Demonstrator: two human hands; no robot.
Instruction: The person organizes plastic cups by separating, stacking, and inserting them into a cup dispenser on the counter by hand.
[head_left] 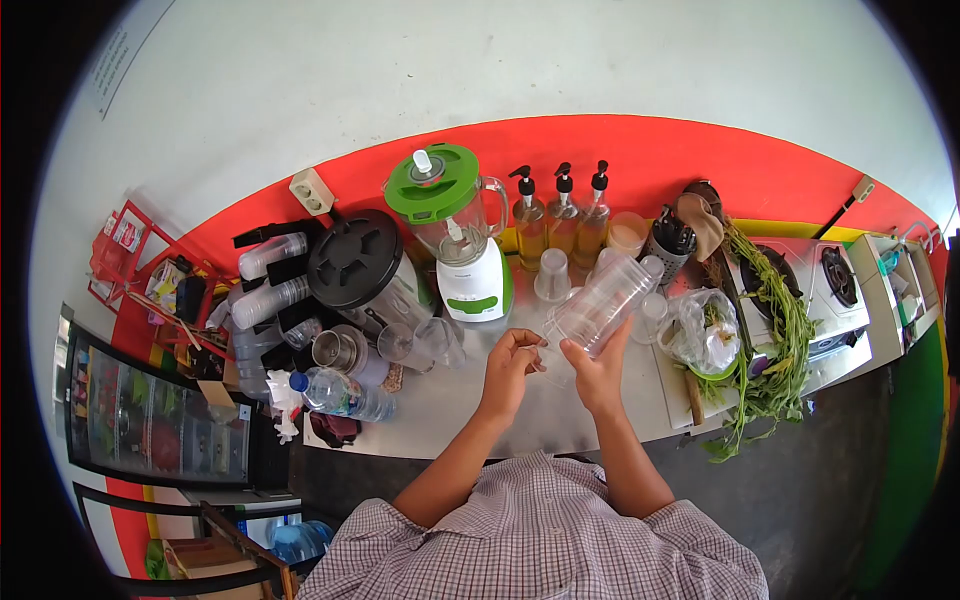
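My right hand (pixel 597 372) is wrapped round a nested stack of clear plastic cups (pixel 612 298), which tilts up and to the right above the steel counter. At the lower left end of this stack my left hand (pixel 512 368) is closed, thumb and fingers pinched at the cups' edge. The clear plastic makes the exact contact hard to see. Just behind the stack stand a small clear plastic cup (pixel 553 272) and a frosted tub (pixel 627 233). A blender (pixel 470 270) with a green lid is beyond my left hand.
Three pump bottles (pixel 563 215) line the back wall. On the left are a black-lidded container (pixel 355 262), a water bottle (pixel 345 393) and a metal mug (pixel 336 350). Leafy greens (pixel 780 370) hang over the counter edge beside a plastic bag (pixel 700 332) and a stove (pixel 815 285).
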